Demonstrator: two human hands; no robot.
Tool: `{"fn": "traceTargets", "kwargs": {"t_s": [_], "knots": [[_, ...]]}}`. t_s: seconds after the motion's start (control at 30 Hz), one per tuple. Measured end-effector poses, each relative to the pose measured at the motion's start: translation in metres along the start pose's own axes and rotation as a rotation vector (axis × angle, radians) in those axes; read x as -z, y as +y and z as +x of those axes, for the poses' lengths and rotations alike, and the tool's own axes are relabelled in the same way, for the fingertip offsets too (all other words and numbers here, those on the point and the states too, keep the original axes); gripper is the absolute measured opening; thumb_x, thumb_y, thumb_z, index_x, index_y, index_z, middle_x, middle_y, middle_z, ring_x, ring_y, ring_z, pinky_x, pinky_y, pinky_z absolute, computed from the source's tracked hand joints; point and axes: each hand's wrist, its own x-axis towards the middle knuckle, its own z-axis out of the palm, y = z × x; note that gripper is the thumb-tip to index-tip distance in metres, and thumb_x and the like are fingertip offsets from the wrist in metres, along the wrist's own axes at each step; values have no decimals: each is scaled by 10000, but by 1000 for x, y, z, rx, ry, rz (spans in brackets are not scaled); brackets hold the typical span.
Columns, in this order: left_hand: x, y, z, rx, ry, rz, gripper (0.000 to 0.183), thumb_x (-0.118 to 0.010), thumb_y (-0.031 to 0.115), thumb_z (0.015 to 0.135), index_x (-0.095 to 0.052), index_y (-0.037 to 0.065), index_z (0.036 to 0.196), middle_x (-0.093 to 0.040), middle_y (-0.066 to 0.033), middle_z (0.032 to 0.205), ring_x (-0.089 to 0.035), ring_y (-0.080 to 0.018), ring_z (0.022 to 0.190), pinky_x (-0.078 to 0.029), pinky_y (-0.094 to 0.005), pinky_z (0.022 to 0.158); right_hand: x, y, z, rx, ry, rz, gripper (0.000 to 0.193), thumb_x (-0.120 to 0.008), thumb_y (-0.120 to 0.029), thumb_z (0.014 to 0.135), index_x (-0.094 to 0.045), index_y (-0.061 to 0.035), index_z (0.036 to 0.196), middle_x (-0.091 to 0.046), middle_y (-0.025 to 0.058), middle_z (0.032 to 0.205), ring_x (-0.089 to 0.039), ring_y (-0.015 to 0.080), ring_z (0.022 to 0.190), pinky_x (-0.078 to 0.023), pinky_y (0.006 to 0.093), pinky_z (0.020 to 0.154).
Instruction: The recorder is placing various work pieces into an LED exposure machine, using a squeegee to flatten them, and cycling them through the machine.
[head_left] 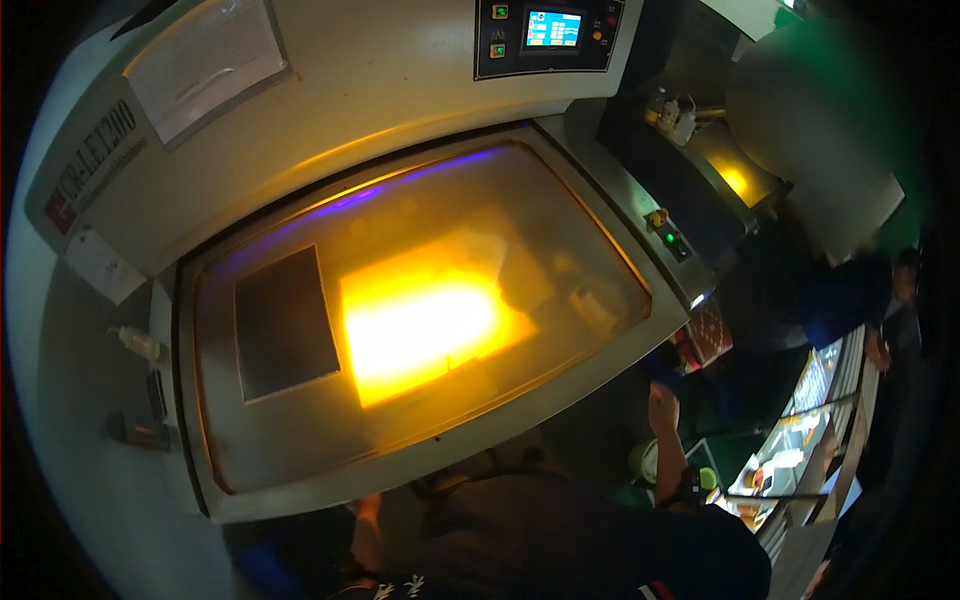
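Before me is a large machine with a wide bed (400,430) under a smooth, glossy, see-through cover. A dark rectangular panel (287,325) lies on the bed's left part. Beside it a rectangle of bright yellow light (430,320) glows, with paler reflections to its right. My left hand (367,505) is at the bed's front edge, and its fingers are mostly hidden there. My right hand (663,408) is raised off the bed's front right corner, fingers curled. A dark shape is just above it, and what it grips, if anything, cannot be made out.
A control panel (550,38) with a lit screen and buttons is on the machine's upper front. A green-lit switch (671,239) sits right of the bed. Small bottles (140,344) stand at the left. Another person (845,300) is at the right, near a brightly lit table (790,450).
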Motion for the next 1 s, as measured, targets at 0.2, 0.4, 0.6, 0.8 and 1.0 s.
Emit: {"fn": "traceTargets", "kwargs": {"t_s": [0.2, 0.4, 0.6, 0.8, 1.0], "knots": [[10, 13, -87, 6, 34, -608, 685, -682, 67, 835, -374, 8, 1445, -498, -245, 1377, -473, -349, 1315, -450, -434, 1030, 5, -10, 216, 356, 58, -56, 426, -633, -144, 890, -565, -65, 1303, -557, 156, 1339, -500, 347, 1252, -409, 445, 1041], [42, 110, -177, -368, -47, -255, 925, -743, 144, 782, -196, -44, 1504, -342, -264, 1500, -364, -410, 1380, -336, -453, 1132, -15, 50, 370, 285, -67, -359, 781, -746, -299, 812, -376, -76, 1463, -406, 206, 1471, -392, 378, 1353, -350, 479, 1099], [19, 211, -202, 271, 119, 63, 977, -737, 160, 787, -107, -122, 1478, -122, -346, 1536, -561, -518, 1111, -479, -502, 973, -28, -1, 370, 274, -31, -429, 990, -734, -550, 777, -259, -137, 1541, -322, 154, 1553, -326, 344, 1415, -269, 528, 1139], [16, 222, -199, 381, 88, 160, 831, -597, 100, 879, -91, -91, 1510, -120, -358, 1541, -597, -522, 1048, -539, -500, 853, -25, -7, 375, 154, -54, -574, 994, -651, -659, 802, -260, -108, 1531, -338, 122, 1546, -316, 301, 1423, -199, 573, 1144], [2, 219, -192, 298, 191, 232, 852, -636, 94, 827, -150, -118, 1494, -178, -385, 1508, -619, -500, 991, -562, -483, 788, -39, 34, 405, 57, -41, -639, 1076, -608, -772, 754, -244, -117, 1526, -316, 120, 1561, -257, 307, 1455, -135, 627, 1148]]}}
